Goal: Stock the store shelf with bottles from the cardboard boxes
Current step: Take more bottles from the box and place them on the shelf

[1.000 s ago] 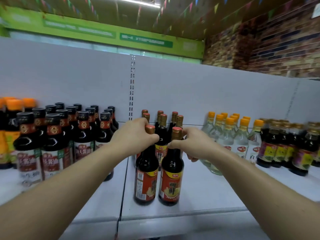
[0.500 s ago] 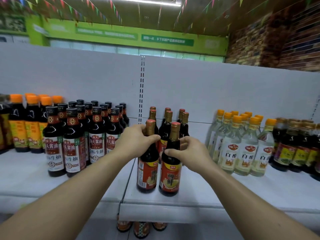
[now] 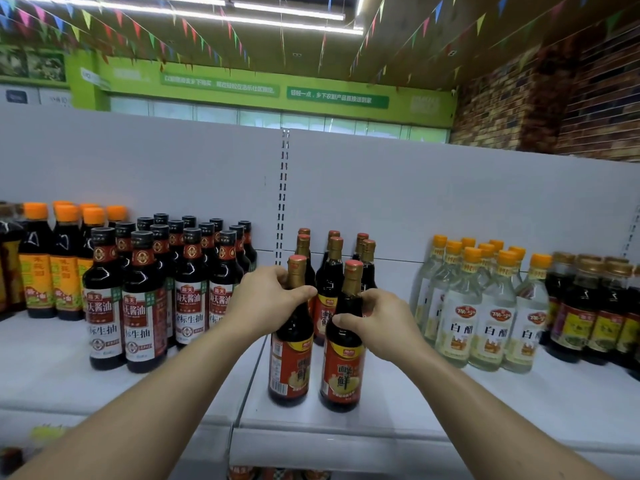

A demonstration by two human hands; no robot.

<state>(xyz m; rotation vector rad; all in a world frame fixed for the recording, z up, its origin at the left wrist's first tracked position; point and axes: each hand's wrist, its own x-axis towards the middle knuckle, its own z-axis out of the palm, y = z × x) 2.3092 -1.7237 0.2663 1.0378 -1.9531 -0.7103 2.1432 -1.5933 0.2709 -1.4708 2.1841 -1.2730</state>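
**Gripping two bottles near the front edge**

With left hand (image 3: 268,299), curls fingers round the neck of left bottle (image 3: 291,358); with right hand (image 3: 377,323), wraps the shoulder of right bottle (image 3: 343,368). Stands both upright, side by side, near the shelf (image 3: 415,410) edge at 6 o'clock. Leaves bare gaps toward vinegar (image 3: 491,327) at 3 and soy bottles (image 3: 142,317) at 9.
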